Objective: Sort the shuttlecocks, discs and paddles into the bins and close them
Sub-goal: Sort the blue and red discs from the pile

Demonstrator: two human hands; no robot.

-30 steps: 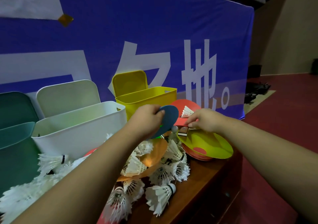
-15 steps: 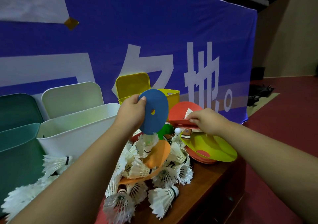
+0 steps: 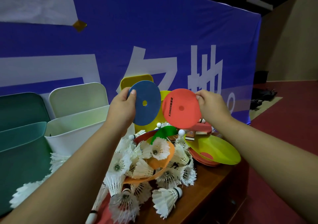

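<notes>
- Centrally, just above mid-frame, the blue disc (image 3: 146, 103) is held upright by the left hand (image 3: 123, 109); the thumb is pressed on its near face at the left edge and the fingers are curled behind it.
- Immediately to its right, the red disc (image 3: 180, 108) is pinched at its upper right rim by the right hand (image 3: 211, 106), thumb and fingertips closed on the edge. The two discs are raised side by side, almost touching.
- Behind both discs, the yellow bin (image 3: 137, 80) is seen with its lid raised.
- At left of frame, the white bin (image 3: 75, 131) and, at the left edge, the green bin (image 3: 22, 146) are shown, both with lids upright.
- Below the hands, a heap of shuttlecocks (image 3: 154, 151) is spread over the wooden table (image 3: 197, 198), with an orange disc (image 3: 160, 163) and a green disc (image 3: 166, 131) lodged in it.
- At lower right of the heap, a yellow-green disc (image 3: 213, 148) is laid on further red discs; paddles (image 3: 204, 127) are partly visible just above it.
- Across the background, a blue banner (image 3: 172, 34) is hung.
</notes>
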